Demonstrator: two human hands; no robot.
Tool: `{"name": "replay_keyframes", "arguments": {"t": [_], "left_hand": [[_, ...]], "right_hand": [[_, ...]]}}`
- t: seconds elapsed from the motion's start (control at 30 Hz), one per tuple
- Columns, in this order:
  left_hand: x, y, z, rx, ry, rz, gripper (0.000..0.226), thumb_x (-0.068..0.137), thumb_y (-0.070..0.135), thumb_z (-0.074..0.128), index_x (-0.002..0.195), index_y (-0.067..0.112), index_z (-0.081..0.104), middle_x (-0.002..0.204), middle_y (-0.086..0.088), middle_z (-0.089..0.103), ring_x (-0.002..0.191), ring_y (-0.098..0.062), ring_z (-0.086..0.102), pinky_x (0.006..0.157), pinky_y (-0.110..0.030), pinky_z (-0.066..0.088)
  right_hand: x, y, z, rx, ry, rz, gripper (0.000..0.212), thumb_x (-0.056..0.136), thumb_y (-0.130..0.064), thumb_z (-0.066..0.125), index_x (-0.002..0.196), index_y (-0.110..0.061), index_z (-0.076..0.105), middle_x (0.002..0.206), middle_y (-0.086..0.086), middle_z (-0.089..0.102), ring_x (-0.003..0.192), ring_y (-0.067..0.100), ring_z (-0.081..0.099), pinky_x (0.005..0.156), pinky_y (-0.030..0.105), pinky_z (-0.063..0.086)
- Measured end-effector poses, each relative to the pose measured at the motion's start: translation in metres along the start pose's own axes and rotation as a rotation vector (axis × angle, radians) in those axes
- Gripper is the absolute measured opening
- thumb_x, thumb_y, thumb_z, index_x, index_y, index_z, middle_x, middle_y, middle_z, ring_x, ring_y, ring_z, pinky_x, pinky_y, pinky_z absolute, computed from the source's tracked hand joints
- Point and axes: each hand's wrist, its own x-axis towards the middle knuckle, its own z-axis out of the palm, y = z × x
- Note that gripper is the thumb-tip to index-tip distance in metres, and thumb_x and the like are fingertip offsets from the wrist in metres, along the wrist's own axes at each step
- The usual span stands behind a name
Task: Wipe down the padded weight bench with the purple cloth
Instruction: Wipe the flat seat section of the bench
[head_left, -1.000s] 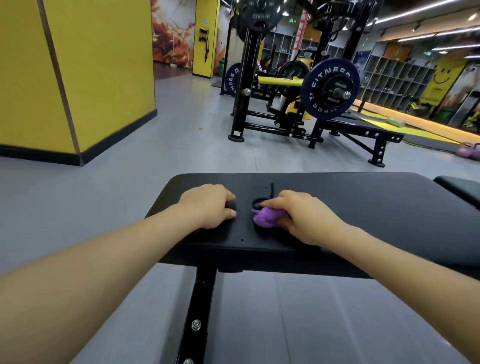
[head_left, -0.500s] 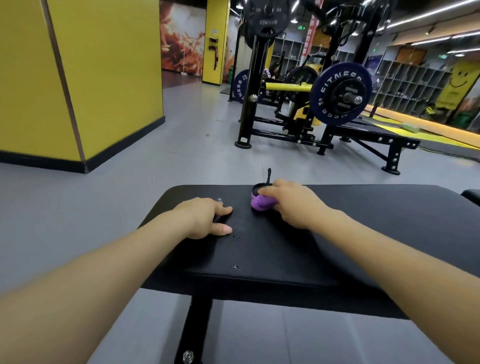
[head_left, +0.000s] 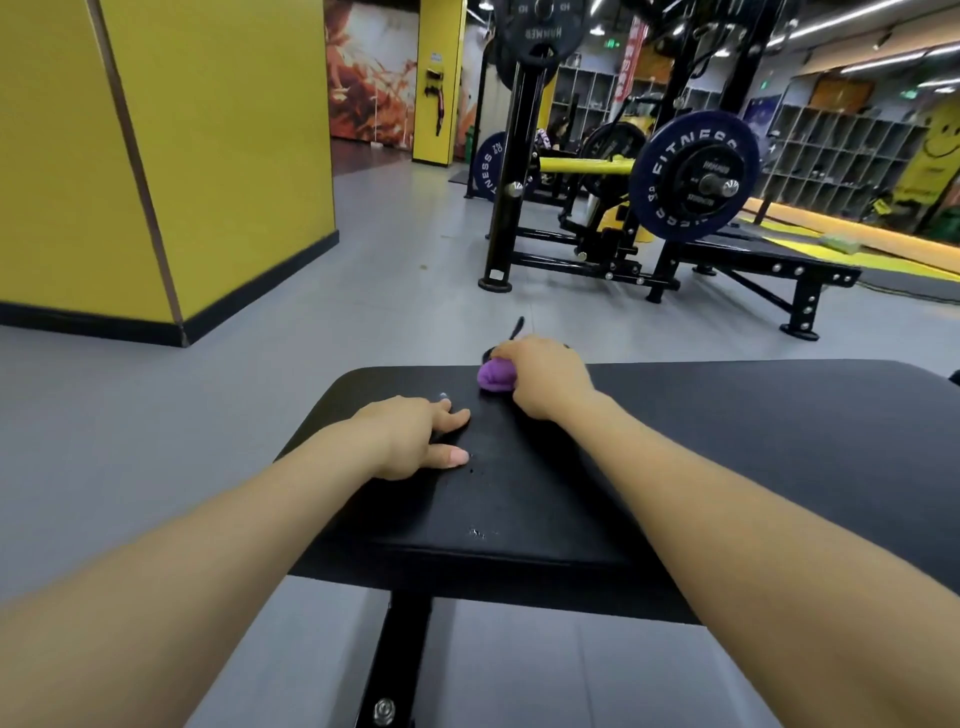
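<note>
The black padded weight bench (head_left: 727, 467) stretches across the view in front of me. My right hand (head_left: 545, 382) grips the bunched purple cloth (head_left: 493, 378) and presses it on the pad at its far edge; a black strap sticks up behind the hand. My left hand (head_left: 410, 436) rests on the pad nearer to me, fingers loosely spread and holding nothing.
The bench's black steel leg (head_left: 395, 665) drops below the pad's near edge. Across the grey floor stands a black rack with a loaded barbell and blue plate (head_left: 693, 176). A yellow wall block (head_left: 156, 156) stands at the left. Storage cubbies (head_left: 841, 156) line the back right.
My right hand has pushed the purple cloth away from me, from the middle of the pad to its far edge. My left hand has stayed on the pad.
</note>
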Motion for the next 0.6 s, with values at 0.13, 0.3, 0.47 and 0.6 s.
{"name": "replay_keyframes", "arguments": {"t": [0.13, 0.3, 0.47, 0.6], "left_hand": [[-0.002, 0.001, -0.001, -0.044, 0.001, 0.005, 0.059, 0.095, 0.049, 0.041, 0.148, 0.037, 0.017, 0.158, 0.012, 0.006, 0.145, -0.022, 0.016, 0.117, -0.035, 0.018], [0.000, 0.001, 0.001, -0.043, 0.000, 0.005, 0.059, 0.096, 0.049, 0.037, 0.148, 0.037, 0.014, 0.158, 0.013, 0.002, 0.146, -0.026, 0.012, 0.117, -0.035, 0.017], [0.002, 0.000, 0.001, -0.022, 0.006, 0.003, 0.059, 0.096, 0.049, 0.038, 0.148, 0.037, 0.015, 0.158, 0.013, 0.005, 0.146, -0.025, 0.014, 0.116, -0.036, 0.019], [-0.001, 0.001, 0.002, -0.047, 0.011, 0.012, 0.059, 0.096, 0.048, 0.040, 0.148, 0.035, 0.017, 0.158, 0.011, 0.007, 0.145, -0.022, 0.017, 0.116, -0.035, 0.021]], "right_hand": [[-0.002, 0.025, -0.012, 0.084, -0.107, -0.002, 0.054, 0.087, 0.001, 0.048, 0.132, -0.027, 0.050, 0.131, 0.007, 0.051, 0.119, 0.031, 0.050, 0.092, 0.038, 0.044], [-0.016, 0.090, -0.018, -0.105, 0.023, 0.284, 0.033, 0.087, -0.003, 0.048, 0.114, -0.019, 0.058, 0.118, 0.011, 0.054, 0.109, 0.035, 0.054, 0.082, 0.038, 0.045], [0.001, 0.000, 0.006, -0.020, 0.078, 0.052, 0.034, 0.088, -0.012, 0.050, 0.118, -0.024, 0.060, 0.121, 0.009, 0.058, 0.111, 0.034, 0.056, 0.088, 0.037, 0.046], [-0.001, -0.018, 0.003, 0.104, -0.023, -0.087, 0.045, 0.089, -0.007, 0.048, 0.128, -0.028, 0.052, 0.127, 0.006, 0.053, 0.117, 0.031, 0.050, 0.093, 0.041, 0.046]]}}
